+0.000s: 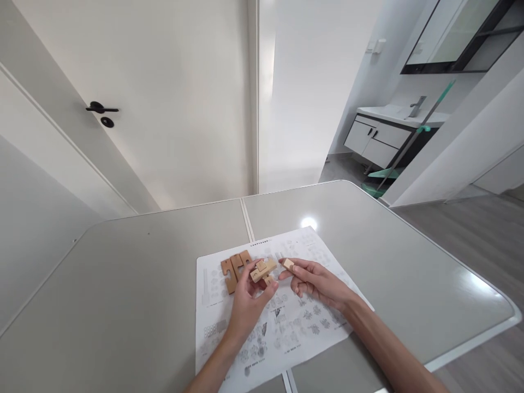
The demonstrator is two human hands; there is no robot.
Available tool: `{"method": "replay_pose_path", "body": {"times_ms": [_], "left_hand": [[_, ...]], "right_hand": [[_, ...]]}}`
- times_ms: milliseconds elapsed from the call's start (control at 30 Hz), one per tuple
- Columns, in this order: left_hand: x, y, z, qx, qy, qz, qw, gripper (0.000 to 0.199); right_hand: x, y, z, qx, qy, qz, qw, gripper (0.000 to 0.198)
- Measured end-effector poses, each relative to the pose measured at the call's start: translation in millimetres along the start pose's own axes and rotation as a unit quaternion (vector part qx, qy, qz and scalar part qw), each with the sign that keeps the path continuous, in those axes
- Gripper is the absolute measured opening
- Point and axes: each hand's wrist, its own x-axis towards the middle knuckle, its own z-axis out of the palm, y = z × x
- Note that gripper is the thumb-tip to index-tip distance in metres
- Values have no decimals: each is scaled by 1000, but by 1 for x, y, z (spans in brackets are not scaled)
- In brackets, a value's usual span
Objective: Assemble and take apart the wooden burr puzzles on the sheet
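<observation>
Holding a little cluster of interlocked wooden blocks (262, 269), the left hand (246, 301) has its thumb and fingers closed around it, up over the far-middle part of the printed sheet (282, 357). Just to the right, the right hand (317, 281) pinches one loose block (289, 265) between thumb and fingers. Hands are near each other but apart, and the block isn't touching the cluster.

Honestly, the cluster looks like the weak spot to me: it's held mostly by the fingertips, so an off-angle push from the right could twist it or pop a piece out. Squeezing too hard might do the same. The loose block is small, so a sloppy pinch could drop it.

Left of the cluster are some darker brown notched pieces (232, 275), right by the left fingers (can't tell if they're touching). A careless knuckle could shove them. And the sheet lies over the seam (247, 221) of a smooth-looking table (143, 295), so a dragging forearm might slide it.
</observation>
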Motion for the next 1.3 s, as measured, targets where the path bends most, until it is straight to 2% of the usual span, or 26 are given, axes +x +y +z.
{"method": "replay_pose_path", "body": {"times_ms": [200, 367, 600, 767, 967, 1067, 1167, 1300], "left_hand": [[-3, 5, 1, 14, 19, -12, 1000, 65], [-4, 8, 1, 15, 28, 11, 999, 65], [-4, 9, 1, 12, 39, 9, 999, 65], [-5, 8, 0, 29, 38, 10, 999, 67], [-9, 6, 1, 99, 12, 36, 994, 67], [-10, 3, 4, 161, 23, 67, 985, 64], [-11, 0, 6, 202, 33, 78, 976, 64], [-11, -3, 6, 215, 42, 75, 973, 64]], "right_hand": [[-1, 3, 7, -170, 60, -52, 982, 46], [-2, 4, 10, -189, 48, -63, 979, 45], [-5, 4, 13, -209, 94, -96, 969, 44], [-3, 10, 15, -326, 127, -151, 925, 36], [-6, 13, 14, -433, 63, -179, 881, 39], [-6, 15, 12, -460, 72, -173, 868, 41], [-4, 18, 10, -482, 93, -170, 854, 31], [-3, 20, 10, -523, 91, -241, 812, 22]]}}
